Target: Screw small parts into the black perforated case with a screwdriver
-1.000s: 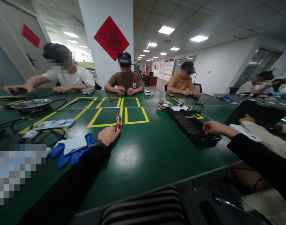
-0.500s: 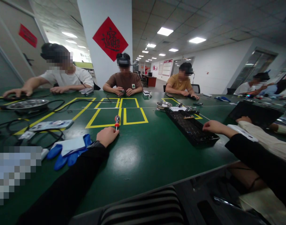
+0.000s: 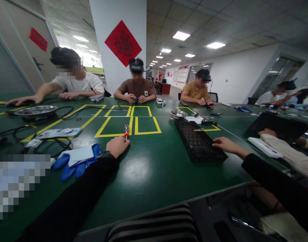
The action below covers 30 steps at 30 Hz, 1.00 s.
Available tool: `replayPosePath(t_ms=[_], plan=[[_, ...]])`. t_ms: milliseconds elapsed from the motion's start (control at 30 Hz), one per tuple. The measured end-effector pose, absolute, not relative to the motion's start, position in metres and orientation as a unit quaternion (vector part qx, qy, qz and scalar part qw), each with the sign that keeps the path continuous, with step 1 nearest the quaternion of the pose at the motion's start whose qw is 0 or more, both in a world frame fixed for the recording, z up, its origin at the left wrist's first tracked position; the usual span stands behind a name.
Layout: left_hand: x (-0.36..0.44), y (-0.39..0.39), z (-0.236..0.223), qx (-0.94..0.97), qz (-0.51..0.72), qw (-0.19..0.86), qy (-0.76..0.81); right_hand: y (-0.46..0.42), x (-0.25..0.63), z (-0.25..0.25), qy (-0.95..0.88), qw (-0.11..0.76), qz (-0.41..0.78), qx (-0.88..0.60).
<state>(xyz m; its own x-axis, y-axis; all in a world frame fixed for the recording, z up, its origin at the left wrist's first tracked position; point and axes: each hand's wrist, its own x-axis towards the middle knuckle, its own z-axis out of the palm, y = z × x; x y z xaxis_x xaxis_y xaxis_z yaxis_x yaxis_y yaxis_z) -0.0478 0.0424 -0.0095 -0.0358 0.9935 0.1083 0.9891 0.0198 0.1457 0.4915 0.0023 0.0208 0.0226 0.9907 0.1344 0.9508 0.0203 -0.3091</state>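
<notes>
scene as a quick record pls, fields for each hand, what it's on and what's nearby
left hand: grips the screwdriver near its shaft
screwdriver: clear and red handle, pointing away from the wearer
right hand: fingertips at the right edge of the black tray-like part; grip unclear
left side: blue-and-white gloves by the left sleeve
beyond black part: metal dish
surface: green table with yellow tape outlines

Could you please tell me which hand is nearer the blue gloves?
The left hand: it is just right of the gloves, while the right hand is much farther right, by the black tray.
</notes>
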Motion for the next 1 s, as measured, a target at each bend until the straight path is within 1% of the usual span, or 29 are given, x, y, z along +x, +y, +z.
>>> replayPosePath(t_ms=[33,100,267,367,467,700,867,1000], plan=[[-0.047,0.042,-0.009,0.694,0.09,0.01,0.714,0.0,0.479,0.02,-0.716,0.141,0.098,-0.677],[-0.046,0.042,-0.01,0.695,0.09,0.003,0.714,-0.005,0.449,0.017,-0.726,0.142,0.124,-0.661],[-0.047,0.04,-0.013,0.705,0.083,-0.011,0.704,-0.018,0.361,0.009,-0.758,0.196,0.148,-0.605],[-0.05,0.038,-0.016,0.721,0.083,-0.019,0.688,-0.016,0.316,0.005,-0.768,0.219,0.193,-0.571],[-0.052,0.034,-0.016,0.73,0.083,-0.031,0.678,-0.001,0.287,0.001,-0.784,0.242,0.183,-0.542],[-0.053,0.033,-0.016,0.746,0.08,-0.034,0.661,0.055,0.258,-0.016,-0.804,0.307,0.165,-0.483],[-0.053,0.034,-0.017,0.756,0.077,-0.03,0.649,0.066,0.252,-0.023,-0.816,0.308,0.163,-0.461],[-0.053,0.033,-0.016,0.762,0.076,-0.03,0.643,0.061,0.251,-0.02,-0.819,0.302,0.134,-0.47]])
